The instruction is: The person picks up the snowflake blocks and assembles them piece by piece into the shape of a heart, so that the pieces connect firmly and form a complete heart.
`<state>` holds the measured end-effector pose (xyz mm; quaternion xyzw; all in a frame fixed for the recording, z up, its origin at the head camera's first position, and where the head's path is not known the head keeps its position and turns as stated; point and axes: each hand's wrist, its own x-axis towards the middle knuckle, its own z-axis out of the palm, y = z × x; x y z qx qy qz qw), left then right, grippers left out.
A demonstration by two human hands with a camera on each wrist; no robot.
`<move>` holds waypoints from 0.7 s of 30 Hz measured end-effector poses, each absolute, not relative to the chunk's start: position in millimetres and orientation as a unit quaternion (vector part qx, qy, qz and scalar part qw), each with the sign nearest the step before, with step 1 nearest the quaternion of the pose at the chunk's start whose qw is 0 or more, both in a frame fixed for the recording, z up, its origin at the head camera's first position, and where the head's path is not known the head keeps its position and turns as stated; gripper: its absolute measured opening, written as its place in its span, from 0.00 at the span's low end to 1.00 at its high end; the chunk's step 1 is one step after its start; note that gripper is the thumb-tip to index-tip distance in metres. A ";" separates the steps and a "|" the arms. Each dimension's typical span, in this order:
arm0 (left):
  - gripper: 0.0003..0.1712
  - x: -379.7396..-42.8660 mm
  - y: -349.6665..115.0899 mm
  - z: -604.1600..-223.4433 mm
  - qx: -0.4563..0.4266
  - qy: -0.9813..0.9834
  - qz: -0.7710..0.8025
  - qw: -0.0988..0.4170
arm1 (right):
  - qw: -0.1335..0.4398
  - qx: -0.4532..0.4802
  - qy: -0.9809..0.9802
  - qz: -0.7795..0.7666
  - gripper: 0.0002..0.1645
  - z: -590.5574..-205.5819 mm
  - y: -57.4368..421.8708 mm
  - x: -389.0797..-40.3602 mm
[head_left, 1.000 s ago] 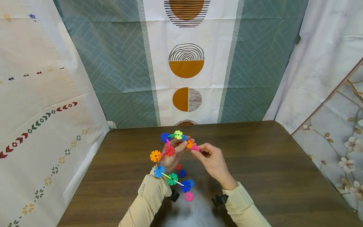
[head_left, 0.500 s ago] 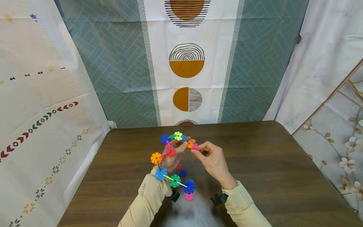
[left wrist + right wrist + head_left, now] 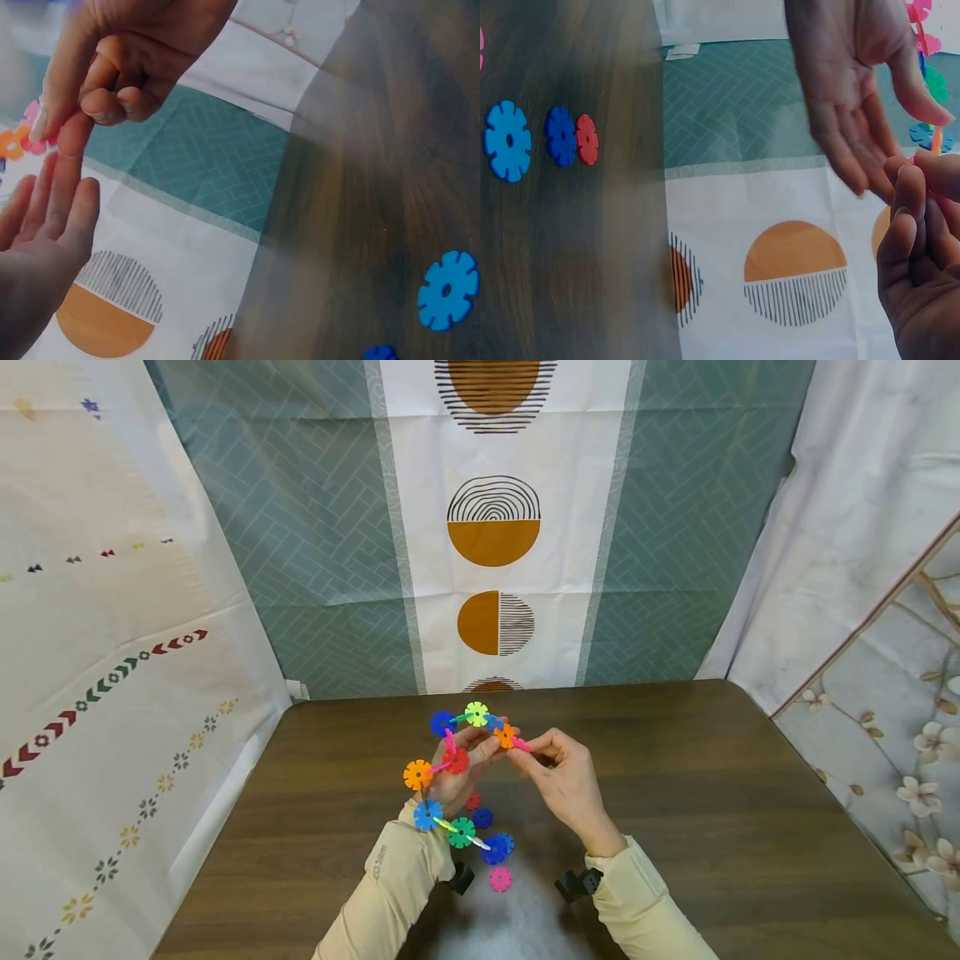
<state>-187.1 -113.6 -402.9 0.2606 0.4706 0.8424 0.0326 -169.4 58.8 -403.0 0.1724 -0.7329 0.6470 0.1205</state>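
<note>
A chain of colourful notched plastic snowflake discs (image 3: 454,761) hangs over my left hand (image 3: 452,789) and wrist, its lower end dangling above the table. My left thumb lies against the orange disc (image 3: 505,736) near the chain's upper end, and the other left fingers reach behind it. Between thumb and fingertips, my right hand (image 3: 567,785) pinches the pink disc (image 3: 521,744) next to that orange one. In the left wrist view the right thumb presses on the pink disc (image 3: 34,129). The right wrist view shows the pink disc mostly hidden by the right fingers.
Loose discs lie on the dark wooden table (image 3: 675,793): a red disc (image 3: 473,801), a dark blue disc (image 3: 482,817), a pink disc (image 3: 500,879) and a light blue disc (image 3: 508,142). Patterned cloths (image 3: 322,527) hang behind and at both sides.
The chain's dangling end swings right, then slightly back left. The orange disc rises a little and the pink disc tilts to a thinner edge view. Both hands stay nearly in place.
</note>
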 end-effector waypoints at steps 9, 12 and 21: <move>0.18 -174.3 -115.5 -392.5 0.157 0.636 0.755 0.039 | 0.096 0.174 -0.722 0.663 0.08 -406.4 59.4 -170.4; 0.17 -170.4 -115.7 -382.9 0.134 0.682 0.717 0.042 | 0.079 0.178 -0.726 0.659 0.07 -398.0 58.0 -164.3; 0.14 -169.7 -120.4 -377.1 0.165 0.738 0.654 0.013 | 0.055 0.133 -0.760 0.634 0.08 -396.2 56.0 -162.6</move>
